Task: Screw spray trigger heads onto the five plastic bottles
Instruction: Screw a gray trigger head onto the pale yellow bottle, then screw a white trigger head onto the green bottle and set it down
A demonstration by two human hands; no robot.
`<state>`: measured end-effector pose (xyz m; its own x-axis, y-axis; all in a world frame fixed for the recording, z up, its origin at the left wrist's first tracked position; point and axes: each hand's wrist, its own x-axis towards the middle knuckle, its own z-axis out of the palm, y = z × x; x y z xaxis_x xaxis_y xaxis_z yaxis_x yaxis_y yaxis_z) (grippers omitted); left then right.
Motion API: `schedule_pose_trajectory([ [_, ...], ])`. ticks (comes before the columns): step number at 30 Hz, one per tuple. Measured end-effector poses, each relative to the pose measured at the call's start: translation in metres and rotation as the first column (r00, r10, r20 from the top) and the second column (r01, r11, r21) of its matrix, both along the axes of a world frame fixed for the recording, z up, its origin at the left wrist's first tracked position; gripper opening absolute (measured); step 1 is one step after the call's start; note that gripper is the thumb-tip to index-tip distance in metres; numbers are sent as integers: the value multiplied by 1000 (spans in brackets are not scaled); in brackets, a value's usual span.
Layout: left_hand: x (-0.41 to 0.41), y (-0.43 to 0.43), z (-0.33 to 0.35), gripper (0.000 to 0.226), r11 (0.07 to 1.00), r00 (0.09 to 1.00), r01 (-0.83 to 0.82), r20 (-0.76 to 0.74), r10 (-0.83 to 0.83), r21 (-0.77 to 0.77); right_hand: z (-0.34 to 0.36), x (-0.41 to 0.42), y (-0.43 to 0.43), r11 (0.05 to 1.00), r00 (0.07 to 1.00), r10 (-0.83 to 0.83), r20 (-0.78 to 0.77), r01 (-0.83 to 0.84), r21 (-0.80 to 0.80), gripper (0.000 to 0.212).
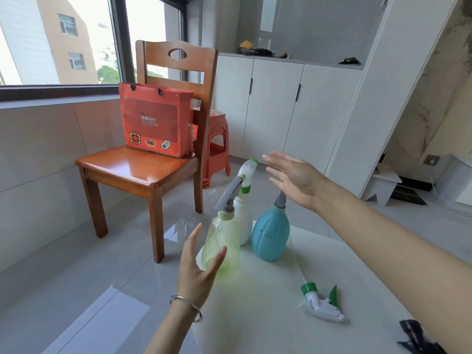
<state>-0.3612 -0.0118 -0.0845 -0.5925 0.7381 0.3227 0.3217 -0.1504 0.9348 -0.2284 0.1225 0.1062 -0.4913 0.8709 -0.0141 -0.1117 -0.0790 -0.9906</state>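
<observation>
Three bottles stand at the far left corner of the white table [268,315]. A pale green translucent bottle [222,241] carries a grey trigger head. Behind it stands a white bottle [244,218] with a white and green trigger head. To the right is a teal bottle [270,236] with a grey top. A loose white and green trigger head [320,302] lies on the table with its clear tube. My left hand [199,264] is open just left of the pale green bottle. My right hand [293,177] is open above the teal bottle, holding nothing.
A wooden chair [143,169] with a red gift bag [155,123] stands left of the table. Behind it is a red plastic stool [214,149]. A black object [416,335] lies at the table's near right edge. White cabinets [281,111] line the back.
</observation>
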Motion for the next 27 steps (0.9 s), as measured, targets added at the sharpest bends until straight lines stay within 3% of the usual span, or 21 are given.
schedule_pose_trajectory([
  [5,20,-23,26,48,991,995,-67,-64,75,117,4,53,-42,991,996,-47,-80,56,118,37],
  [9,50,-37,43,42,989,992,-7,-122,25,145,-4,102,-68,979,995,-82,-51,90,183,28],
  [17,136,-27,40,51,946,917,299,-238,-320,-122,-50,217,-97,879,941,-320,106,254,404,29],
  [22,186,-7,28,52,868,818,413,-307,-487,-276,-83,288,-103,757,831,-529,174,368,540,34],
  [27,236,10,23,54,836,725,453,-417,-548,-310,-106,347,-99,623,684,-702,198,454,637,40],
])
